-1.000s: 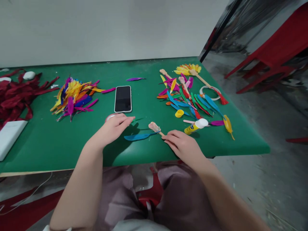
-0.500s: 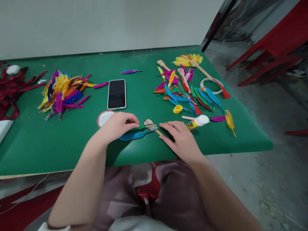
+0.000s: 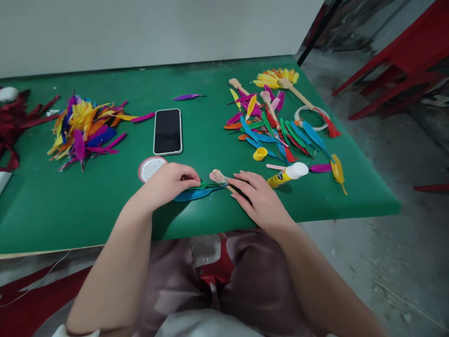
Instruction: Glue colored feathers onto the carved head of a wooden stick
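Observation:
My left hand (image 3: 180,180) pinches a green feather (image 3: 209,185) whose tip points right, onto a small wooden stick with a wide head (image 3: 218,176). Just below it lies a blue feather (image 3: 192,194), its quill reaching the same stick. My right hand (image 3: 254,194) rests beside the stick, fingertips pressing the quill ends where they meet its neck. Part of the stick's handle runs under those fingers. To the right of this hand a yellow glue stick (image 3: 286,175) with a white end lies tilted, and its yellow cap (image 3: 260,153) sits behind.
A phone (image 3: 168,132) and a round white lid (image 3: 151,167) lie left of centre. Further left is a heap of coloured feathers (image 3: 87,131) by dark red ribbons (image 3: 21,117). More feathers and wooden sticks (image 3: 270,105) spread at the right, near a white ring (image 3: 311,117).
The green feather has shifted slightly lower on the stick, from across its head to its neck. My right fingertips have come down onto the quill ends. The view has moved a little.

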Tool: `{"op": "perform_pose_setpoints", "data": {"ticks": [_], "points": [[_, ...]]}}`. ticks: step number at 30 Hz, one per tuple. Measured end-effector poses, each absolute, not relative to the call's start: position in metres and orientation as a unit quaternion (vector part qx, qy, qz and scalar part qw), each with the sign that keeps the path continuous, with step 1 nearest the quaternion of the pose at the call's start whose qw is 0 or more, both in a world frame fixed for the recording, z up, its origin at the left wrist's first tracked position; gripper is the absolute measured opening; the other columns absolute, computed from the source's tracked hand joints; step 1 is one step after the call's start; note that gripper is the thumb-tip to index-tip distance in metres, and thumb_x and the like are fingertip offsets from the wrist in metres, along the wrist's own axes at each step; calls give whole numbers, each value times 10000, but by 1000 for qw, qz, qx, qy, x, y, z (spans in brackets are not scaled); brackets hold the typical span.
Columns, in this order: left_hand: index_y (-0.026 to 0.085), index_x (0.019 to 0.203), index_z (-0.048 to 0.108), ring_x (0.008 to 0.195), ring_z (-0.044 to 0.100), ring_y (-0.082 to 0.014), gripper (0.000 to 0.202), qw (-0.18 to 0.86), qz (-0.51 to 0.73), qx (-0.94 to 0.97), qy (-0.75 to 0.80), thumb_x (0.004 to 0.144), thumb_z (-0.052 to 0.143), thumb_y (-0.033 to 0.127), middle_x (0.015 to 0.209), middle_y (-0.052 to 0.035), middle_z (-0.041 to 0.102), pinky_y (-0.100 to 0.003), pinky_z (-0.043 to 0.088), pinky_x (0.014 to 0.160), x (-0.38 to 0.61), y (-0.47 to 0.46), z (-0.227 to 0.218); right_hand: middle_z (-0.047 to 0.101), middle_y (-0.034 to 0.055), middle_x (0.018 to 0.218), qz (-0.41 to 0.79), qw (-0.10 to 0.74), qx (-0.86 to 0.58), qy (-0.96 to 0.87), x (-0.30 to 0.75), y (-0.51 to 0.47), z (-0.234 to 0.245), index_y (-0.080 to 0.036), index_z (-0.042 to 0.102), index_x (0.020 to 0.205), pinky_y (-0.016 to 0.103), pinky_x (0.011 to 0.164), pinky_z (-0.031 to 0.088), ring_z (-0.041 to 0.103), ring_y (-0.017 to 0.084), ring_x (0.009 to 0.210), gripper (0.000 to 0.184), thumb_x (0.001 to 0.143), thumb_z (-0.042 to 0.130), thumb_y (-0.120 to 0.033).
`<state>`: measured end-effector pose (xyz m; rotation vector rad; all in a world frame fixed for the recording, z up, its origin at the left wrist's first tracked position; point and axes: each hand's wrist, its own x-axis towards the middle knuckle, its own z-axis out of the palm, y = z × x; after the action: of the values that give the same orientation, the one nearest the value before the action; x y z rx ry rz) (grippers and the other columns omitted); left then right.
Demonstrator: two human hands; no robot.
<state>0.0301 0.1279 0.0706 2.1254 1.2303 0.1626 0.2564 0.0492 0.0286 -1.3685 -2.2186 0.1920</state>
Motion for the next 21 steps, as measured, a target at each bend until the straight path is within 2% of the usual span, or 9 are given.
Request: {"op": "perform_pose_setpoints", "data": {"ticks": [6,14,21], "points": [[207,754,671,670,594,-126,210,335,58,815,469,766,508,341,764,8,692,-211,408,593,30,127,70,584,122,1094,71,260,-505,-820,255,49,29,-158,575,1111,430,927,443,485,240,1103,273,865,462,-192],[215,753,675,660,589,-123,203,332,54,818,467,769,511,333,758,16,691,-219,393,589,32,126,70,591,98,1105,87,239,-513,-820,254,49,32,-238,584,1125,471,898,454,502,246,1097,305,870,429,-172],[215,735,675,626,574,-106,206,338,49,815,468,766,522,350,724,30,682,-213,377,576,34,125,71,611,101,1062,74,230,-504,-829,253,49,31,-210,603,1105,455,914,446,514,238,1083,304,865,426,-151]]}}
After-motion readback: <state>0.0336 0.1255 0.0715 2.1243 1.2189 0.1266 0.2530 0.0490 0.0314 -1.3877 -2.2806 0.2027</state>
